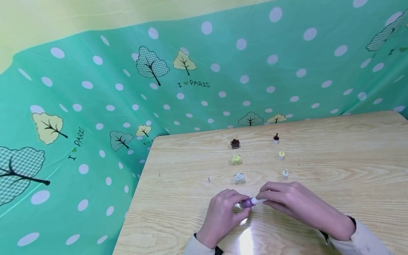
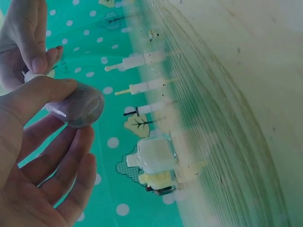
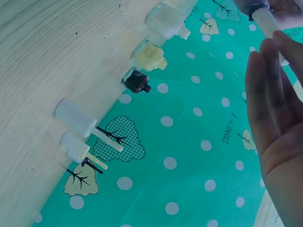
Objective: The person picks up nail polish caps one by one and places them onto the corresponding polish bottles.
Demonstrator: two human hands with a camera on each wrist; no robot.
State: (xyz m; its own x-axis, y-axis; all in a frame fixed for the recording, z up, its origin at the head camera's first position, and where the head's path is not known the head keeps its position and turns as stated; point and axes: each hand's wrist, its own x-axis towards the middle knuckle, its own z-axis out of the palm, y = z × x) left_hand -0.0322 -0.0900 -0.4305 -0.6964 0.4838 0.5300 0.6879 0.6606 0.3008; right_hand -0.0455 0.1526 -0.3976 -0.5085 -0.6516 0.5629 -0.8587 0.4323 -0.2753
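Note:
A purple nail polish bottle (image 1: 247, 203) lies tilted sideways between the thumb and fingers of my left hand (image 1: 221, 212), near the table's front. On its neck sits a long white cap (image 3: 266, 23), which my right hand (image 1: 291, 201) pinches by the far end. Beyond the hands, three uncapped bottles stand in a column: a whitish one (image 1: 239, 178), a yellow one (image 1: 236, 160) and a dark one (image 1: 235, 143). To their right, a whitish brush cap (image 1: 285, 174), a yellow brush cap (image 1: 281, 155) and a dark brush cap (image 1: 276, 139) stand with brushes pointing up.
The wooden table (image 1: 172, 198) bears a small dark speck (image 1: 209, 180) left of the bottles. Behind it and along its left side hangs a green dotted cloth (image 1: 204, 106) printed with trees. Light glares off the tabletop near its front edge.

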